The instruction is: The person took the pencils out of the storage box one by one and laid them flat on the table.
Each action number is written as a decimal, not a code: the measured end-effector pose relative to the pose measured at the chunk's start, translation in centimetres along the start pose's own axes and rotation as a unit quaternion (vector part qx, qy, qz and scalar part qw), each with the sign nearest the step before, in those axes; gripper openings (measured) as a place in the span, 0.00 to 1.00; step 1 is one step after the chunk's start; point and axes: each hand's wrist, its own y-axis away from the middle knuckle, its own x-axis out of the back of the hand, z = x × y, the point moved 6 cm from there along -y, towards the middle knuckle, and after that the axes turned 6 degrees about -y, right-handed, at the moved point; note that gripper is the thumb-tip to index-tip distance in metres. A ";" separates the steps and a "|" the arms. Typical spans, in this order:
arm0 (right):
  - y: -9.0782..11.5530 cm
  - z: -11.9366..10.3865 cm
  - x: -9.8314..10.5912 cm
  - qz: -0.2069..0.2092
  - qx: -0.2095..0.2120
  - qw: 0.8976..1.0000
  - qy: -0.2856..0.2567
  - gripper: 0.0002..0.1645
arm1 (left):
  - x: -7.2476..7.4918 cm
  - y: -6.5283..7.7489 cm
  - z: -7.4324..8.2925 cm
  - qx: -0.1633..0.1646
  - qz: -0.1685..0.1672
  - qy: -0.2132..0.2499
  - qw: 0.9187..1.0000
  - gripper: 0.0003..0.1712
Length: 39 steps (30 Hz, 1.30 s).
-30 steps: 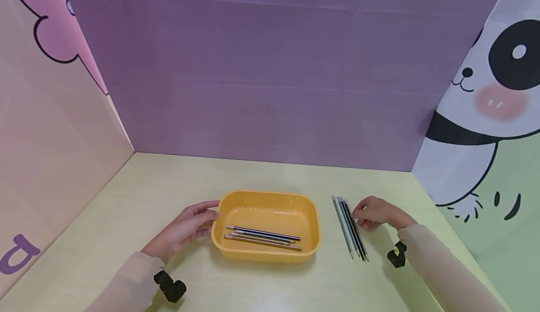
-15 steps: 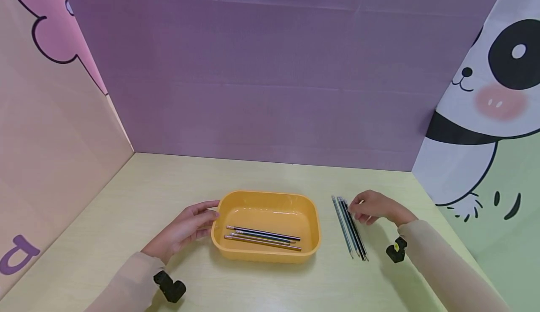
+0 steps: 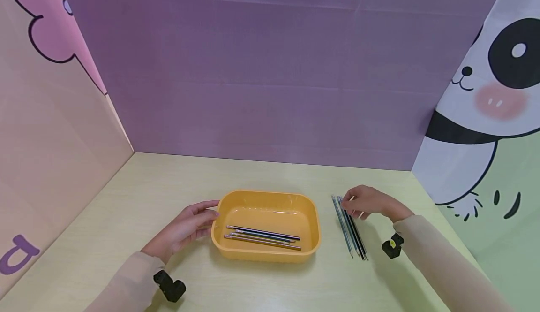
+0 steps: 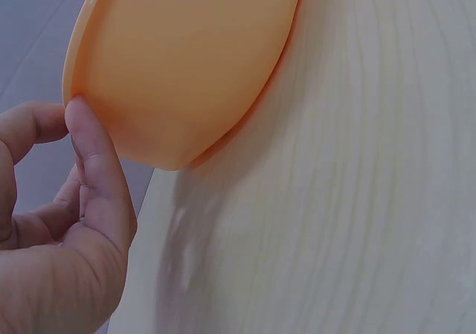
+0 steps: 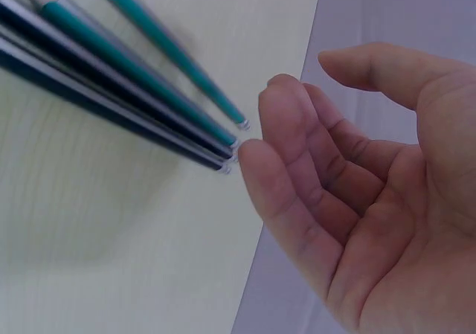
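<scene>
A yellow plastic tray [image 3: 266, 254] sits on the table with several pencils [image 3: 263, 233] lying side by side in it. My left hand [image 3: 183, 231] pinches the tray's left rim; the left wrist view shows the thumb [image 4: 95, 152] and a finger meeting at the edge. To the tray's right, more pencils [image 3: 353, 237] lie in a loose row on the tabletop, dark and teal ones. Above their far ends is my right hand [image 3: 370, 201], fingers loosely bent. In the right wrist view, the thumb stands apart from the fingers, nothing between them, with the pencils' eraser ends [image 5: 230, 155] beside the fingertips.
The pale wood table [image 3: 185, 176] backs onto a purple wall panel [image 3: 270, 77]. A pinkish panel [image 3: 55, 152] stands at the left, and a panda-printed panel [image 3: 485, 162] at the right. Each wrist carries a black camera mount [image 3: 169, 286].
My right hand has moved left and away from me, from beside the loose pencils to above their far ends. The left hand, tray and pencils have stayed in place.
</scene>
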 end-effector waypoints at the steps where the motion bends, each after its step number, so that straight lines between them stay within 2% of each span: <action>1: 0.0 -0.2 0.0 -0.002 0.003 1.000 0.001 0.16 | 0.0 0.0 0.0 0.002 0.003 0.001 1.000 0.36; 9: 0.0 -1.8 -0.2 -0.012 0.026 1.000 -0.006 0.15 | 0.2 -0.1 -0.2 0.019 0.017 0.000 1.000 0.35; 29: -0.5 -5.3 -0.5 -0.017 0.055 0.998 0.020 0.12 | 0.2 -0.1 -0.1 0.023 0.023 -0.005 0.999 0.35; 39: -0.9 -7.0 -1.3 -0.026 0.070 0.996 0.041 0.12 | 0.2 0.0 -0.2 0.017 0.016 -0.001 1.000 0.35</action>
